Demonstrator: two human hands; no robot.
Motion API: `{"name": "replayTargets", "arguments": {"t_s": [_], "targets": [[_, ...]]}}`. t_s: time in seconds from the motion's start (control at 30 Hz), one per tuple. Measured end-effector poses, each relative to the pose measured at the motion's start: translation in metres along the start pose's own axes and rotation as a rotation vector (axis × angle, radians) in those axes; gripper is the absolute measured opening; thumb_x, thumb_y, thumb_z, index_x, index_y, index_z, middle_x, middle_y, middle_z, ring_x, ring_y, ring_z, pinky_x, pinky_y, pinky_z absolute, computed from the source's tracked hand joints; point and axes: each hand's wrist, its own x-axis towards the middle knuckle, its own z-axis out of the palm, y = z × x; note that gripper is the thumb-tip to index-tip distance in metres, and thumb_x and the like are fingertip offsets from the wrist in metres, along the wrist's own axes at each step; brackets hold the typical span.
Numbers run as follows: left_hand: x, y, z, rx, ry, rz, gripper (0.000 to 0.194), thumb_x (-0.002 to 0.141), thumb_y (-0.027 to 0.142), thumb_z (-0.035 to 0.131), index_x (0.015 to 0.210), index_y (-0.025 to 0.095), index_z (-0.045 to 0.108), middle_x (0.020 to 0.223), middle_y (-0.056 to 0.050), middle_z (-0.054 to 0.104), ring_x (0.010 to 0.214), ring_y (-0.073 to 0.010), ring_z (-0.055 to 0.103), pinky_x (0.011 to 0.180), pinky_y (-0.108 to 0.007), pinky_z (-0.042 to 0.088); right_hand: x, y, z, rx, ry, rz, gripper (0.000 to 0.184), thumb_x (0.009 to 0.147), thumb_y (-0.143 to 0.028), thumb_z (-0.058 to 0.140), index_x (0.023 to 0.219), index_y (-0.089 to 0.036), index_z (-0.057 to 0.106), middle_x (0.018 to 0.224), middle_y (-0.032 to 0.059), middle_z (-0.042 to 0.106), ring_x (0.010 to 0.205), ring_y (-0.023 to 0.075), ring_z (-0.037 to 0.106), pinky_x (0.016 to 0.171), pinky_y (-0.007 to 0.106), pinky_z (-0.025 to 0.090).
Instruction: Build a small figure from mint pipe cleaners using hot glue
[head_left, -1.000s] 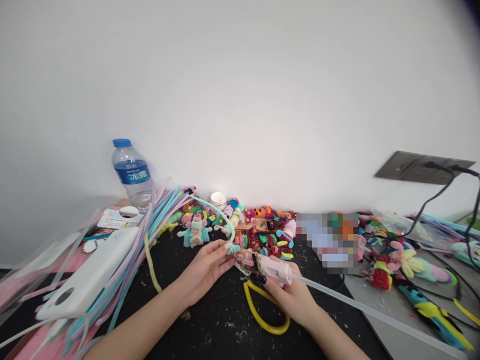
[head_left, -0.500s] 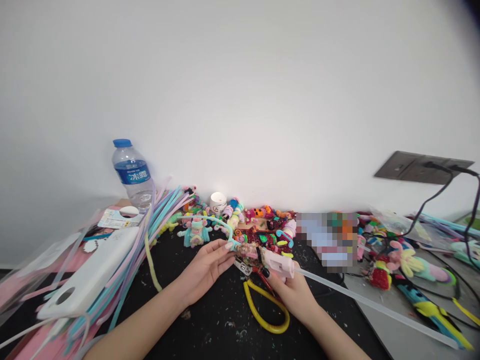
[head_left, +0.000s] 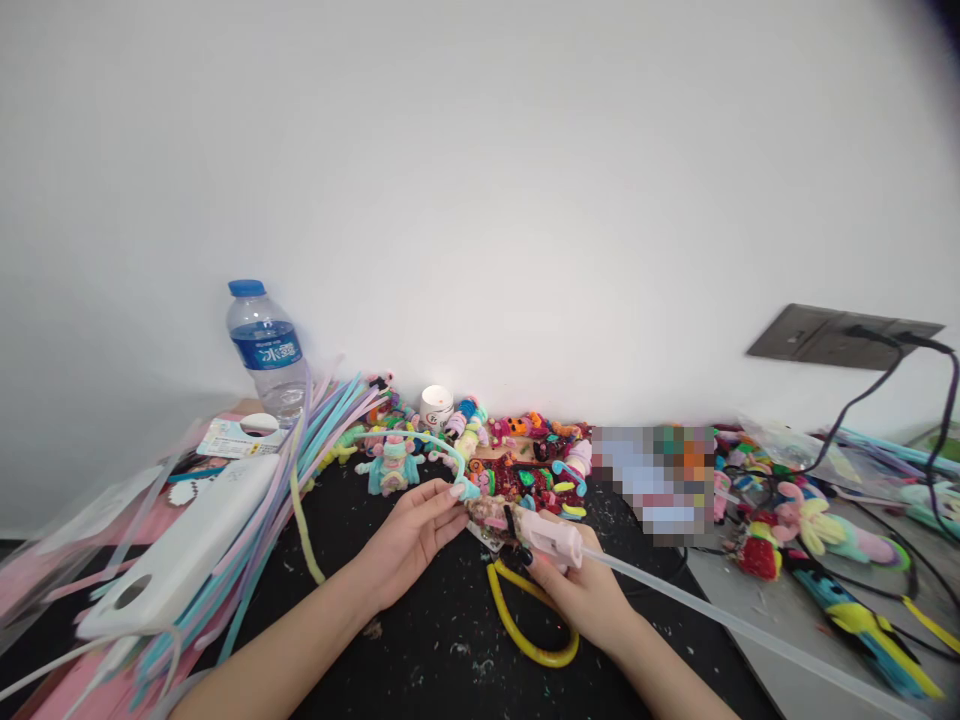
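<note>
Between the fingertips of my left hand (head_left: 421, 530) is a light-blue pipe cleaner piece (head_left: 466, 486), with a bent strand running off to the left. My right hand (head_left: 576, 580) is wrapped round a pale pink hot glue gun (head_left: 546, 538). A long translucent glue stick (head_left: 720, 606) sticks out of its rear. The gun's crusted front points left and sits close to the blue piece; whether they touch I cannot tell. Beneath my right hand lie pliers with yellow handles (head_left: 517, 632), partly hidden. A light-blue pipe cleaner figure (head_left: 391, 466) is just beyond my left hand.
A bundle of pastel pipe cleaners (head_left: 281, 520), a white power bank-like block (head_left: 180, 545) and a water bottle (head_left: 266, 345) are on the left. A small paper cup (head_left: 436, 405) and several colourful figures line the wall. Cables hang from a wall socket (head_left: 840, 336) at right.
The glue gun and my right hand have shifted slightly, with the gun's rear end a little lower and further left. My left hand has stayed almost still, holding the blue piece.
</note>
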Motion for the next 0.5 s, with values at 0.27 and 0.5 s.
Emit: {"name": "replayTargets", "arguments": {"t_s": [0.27, 0.5], "targets": [[-0.0023, 0.0021, 0.0006, 0.0, 0.025, -0.037, 0.009, 0.074, 0.013, 0.066, 0.08, 0.016, 0.061, 0.083, -0.003, 0.07, 0.079, -0.0136, 0.066, 0.073, -0.023, 0.052, -0.0047, 0.0098, 0.0027, -0.014, 0.051, 0.132, 0.031, 0.079, -0.039, 0.05, 0.087, -0.016, 0.068, 0.082, 0.0093, 0.067, 0.074, 0.0248, 0.06, 0.068, 0.037, 0.051], [-0.0045, 0.0044, 0.0042, -0.004, 0.025, -0.084, 0.008, 0.073, 0.012, 0.066, 0.078, 0.015, 0.06, 0.079, -0.003, 0.071, 0.076, -0.0146, 0.068, 0.071, -0.023, 0.052, -0.0008, 0.0078, 0.0012, 0.07, 0.008, 0.142, 0.033, 0.08, -0.038, 0.049, 0.097, -0.015, 0.066, 0.093, 0.0108, 0.068, 0.083, 0.027, 0.062, 0.073, 0.038, 0.05]]}}
